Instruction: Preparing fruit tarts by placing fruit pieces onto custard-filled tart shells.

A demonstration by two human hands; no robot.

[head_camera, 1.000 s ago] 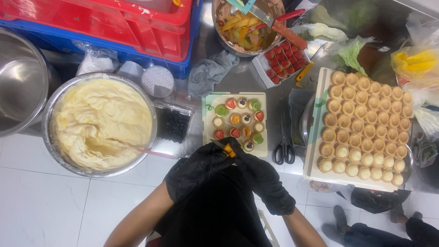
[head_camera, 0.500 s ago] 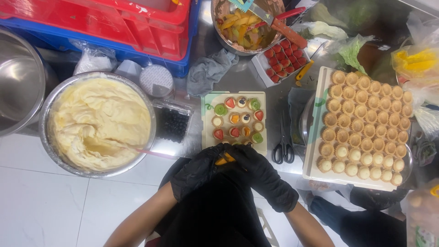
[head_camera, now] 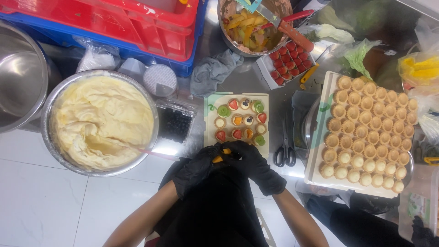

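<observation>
1. Head view: your left hand (head_camera: 196,170) and right hand (head_camera: 254,163), both in black gloves, meet at the near edge of the small tart board (head_camera: 210,103). Together they pinch an orange fruit piece (head_camera: 221,157) between their fingertips, both clenched on it.
2. The fruit piece sits just below the board's bottom row of topped tartlets (head_camera: 237,133).
3. To your left stands the big steel bowl of cream (head_camera: 103,121); scissors (head_camera: 286,146) lie just right of the board, and beyond them the tray of plain tart shells (head_camera: 366,132).
</observation>
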